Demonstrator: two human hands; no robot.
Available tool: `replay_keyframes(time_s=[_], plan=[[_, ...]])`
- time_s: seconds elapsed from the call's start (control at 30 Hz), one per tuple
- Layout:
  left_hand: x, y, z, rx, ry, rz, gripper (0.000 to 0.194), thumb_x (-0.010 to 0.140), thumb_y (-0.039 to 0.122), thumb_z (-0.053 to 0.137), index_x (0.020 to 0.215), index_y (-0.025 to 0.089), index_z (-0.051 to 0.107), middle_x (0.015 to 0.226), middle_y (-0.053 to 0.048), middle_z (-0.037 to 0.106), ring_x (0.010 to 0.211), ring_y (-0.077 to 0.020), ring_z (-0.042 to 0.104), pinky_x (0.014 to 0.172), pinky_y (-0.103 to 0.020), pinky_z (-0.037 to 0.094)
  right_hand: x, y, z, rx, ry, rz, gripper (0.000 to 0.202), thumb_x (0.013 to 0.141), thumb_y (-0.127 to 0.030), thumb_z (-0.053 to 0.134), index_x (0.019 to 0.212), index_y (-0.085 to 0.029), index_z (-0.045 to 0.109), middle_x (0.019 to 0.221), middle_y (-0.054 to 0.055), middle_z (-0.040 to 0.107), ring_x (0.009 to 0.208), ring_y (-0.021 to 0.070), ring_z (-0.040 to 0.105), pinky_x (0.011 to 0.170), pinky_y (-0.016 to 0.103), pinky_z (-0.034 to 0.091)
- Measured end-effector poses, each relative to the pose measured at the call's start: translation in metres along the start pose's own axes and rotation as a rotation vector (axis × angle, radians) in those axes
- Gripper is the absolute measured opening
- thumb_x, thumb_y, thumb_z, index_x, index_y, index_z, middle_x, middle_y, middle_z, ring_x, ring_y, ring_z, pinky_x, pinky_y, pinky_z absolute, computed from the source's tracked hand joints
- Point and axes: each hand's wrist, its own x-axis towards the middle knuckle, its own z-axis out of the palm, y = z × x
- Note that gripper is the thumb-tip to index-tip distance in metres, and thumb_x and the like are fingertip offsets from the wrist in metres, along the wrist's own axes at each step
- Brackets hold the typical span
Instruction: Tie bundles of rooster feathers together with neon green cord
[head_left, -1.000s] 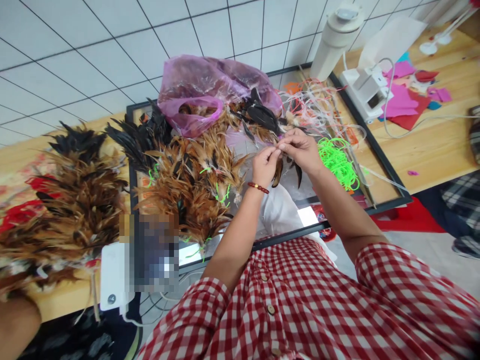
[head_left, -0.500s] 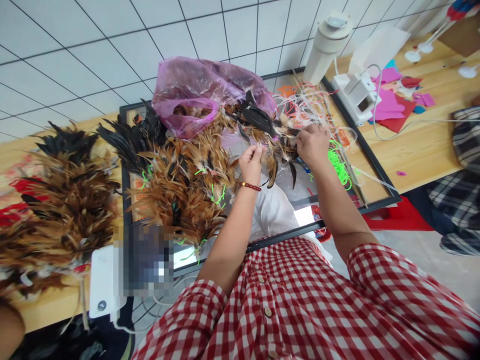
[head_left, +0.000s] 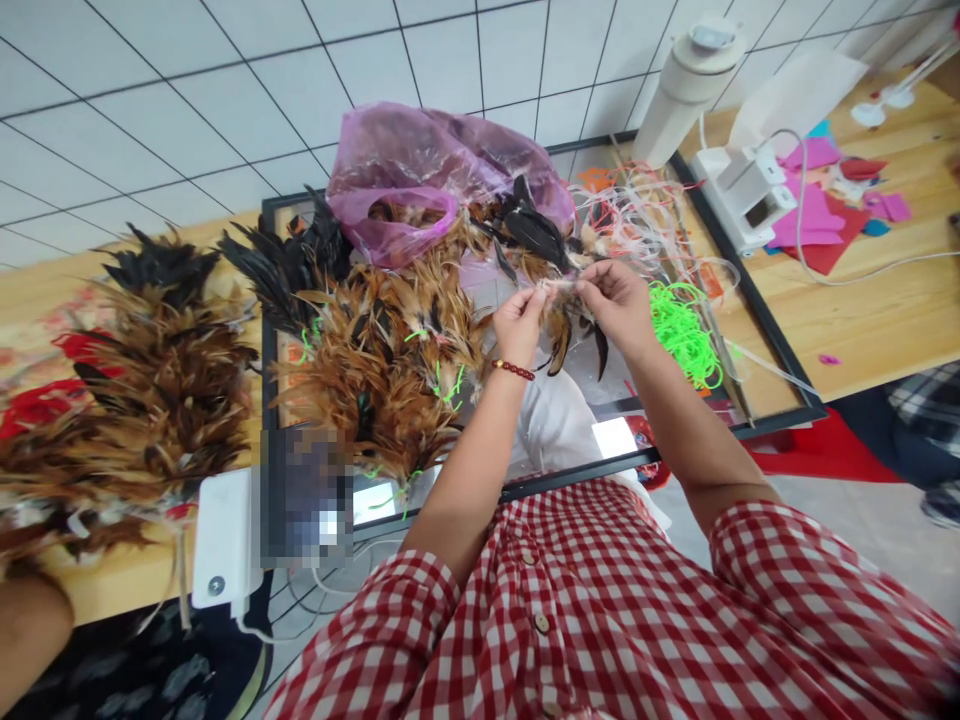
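Two hands: left hand (head_left: pixel 519 322) and right hand (head_left: pixel 616 300) pinch one small feather bunch (head_left: pixel 564 322) at its quills.
Handling: light, soft, crushable; best held at the quill ends.

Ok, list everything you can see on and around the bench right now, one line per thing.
feather bundles: many, brown and black, heaped on the glass tray's left half
feather pile: one, brown and black, on the wood bench far left
plastic bag: one, purple, at the tray's back
rubber bands: one heap, neon green, right part of the tray
strings: tangle, white and orange, tray's back right
bottle: one, cream, behind the tray
paper scraps: several, pink and red, right bench
small feather bunch: one, brown and black, held between both hands
left hand: grip pinching the bunch, red bead bracelet
right hand: grip pinching the bunch
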Motion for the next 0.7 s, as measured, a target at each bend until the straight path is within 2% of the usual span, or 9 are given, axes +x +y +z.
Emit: replay_keyframes(time_s=[0.1, 0.27, 0.37, 0.47, 0.6, 0.7], plan=[[0.003, -0.002, -0.001, 0.016, 0.025, 0.015, 0.010, 0.080, 0.023, 0.084, 0.075, 0.018, 0.076, 0.081, -0.001, 0.078, 0.083, -0.0122, 0.074, 0.089, -0.027, 0.057, -0.010, -0.006, 0.014, -0.087, -0.010, -0.052, 0.038, 0.085, -0.059, 0.075, 0.103, -0.026, 0.072, 0.082, 0.002, 0.070, 0.073, 0.0183, 0.063, 0.071, 0.034, 0.055], [0.007, -0.005, -0.005, -0.050, 0.033, -0.003, 0.016, 0.081, 0.032, 0.084, 0.081, 0.018, 0.076, 0.090, -0.003, 0.079, 0.095, -0.0147, 0.076, 0.092, -0.030, 0.058, -0.021, -0.018, 0.024, -0.277, -0.078, -0.175, 0.030, 0.091, -0.051, 0.067, 0.109, -0.029, 0.077, 0.093, 0.007, 0.076, 0.086, 0.0240, 0.070, 0.087, 0.041, 0.058], [0.007, -0.003, -0.006, -0.111, 0.000, -0.048, 0.023, 0.080, 0.036, 0.085, 0.087, 0.017, 0.077, 0.095, -0.004, 0.080, 0.102, -0.0163, 0.076, 0.097, -0.031, 0.058, -0.022, -0.017, 0.024, -0.320, -0.130, -0.213, 0.028, 0.092, -0.046, 0.066, 0.111, -0.030, 0.078, 0.095, 0.007, 0.078, 0.089, 0.0248, 0.070, 0.089, 0.042, 0.058], [0.005, 0.002, -0.006, -0.139, -0.026, -0.088, 0.019, 0.083, 0.033, 0.084, 0.088, 0.016, 0.077, 0.096, -0.004, 0.080, 0.103, -0.0157, 0.076, 0.099, -0.032, 0.058, -0.022, -0.014, 0.024, -0.315, -0.148, -0.232, 0.028, 0.092, -0.045, 0.067, 0.111, -0.029, 0.078, 0.096, 0.007, 0.078, 0.090, 0.0248, 0.070, 0.089, 0.042, 0.057], [0.004, 0.001, -0.006, -0.177, -0.035, -0.078, 0.016, 0.080, 0.028, 0.086, 0.083, 0.015, 0.076, 0.092, -0.003, 0.080, 0.098, -0.0144, 0.076, 0.100, -0.032, 0.058, -0.023, -0.015, 0.023, -0.301, -0.179, -0.226, 0.029, 0.091, -0.050, 0.068, 0.108, -0.029, 0.078, 0.090, 0.006, 0.076, 0.081, 0.0226, 0.067, 0.083, 0.039, 0.056], [0.006, -0.006, -0.006, -0.179, -0.025, -0.014, 0.018, 0.076, 0.028, 0.088, 0.082, 0.016, 0.077, 0.086, -0.001, 0.079, 0.090, -0.0125, 0.075, 0.095, -0.030, 0.059, -0.021, -0.016, 0.023, -0.287, -0.079, -0.186, 0.032, 0.091, -0.057, 0.068, 0.103, -0.028, 0.078, 0.084, 0.005, 0.073, 0.077, 0.0216, 0.064, 0.080, 0.038, 0.055]])
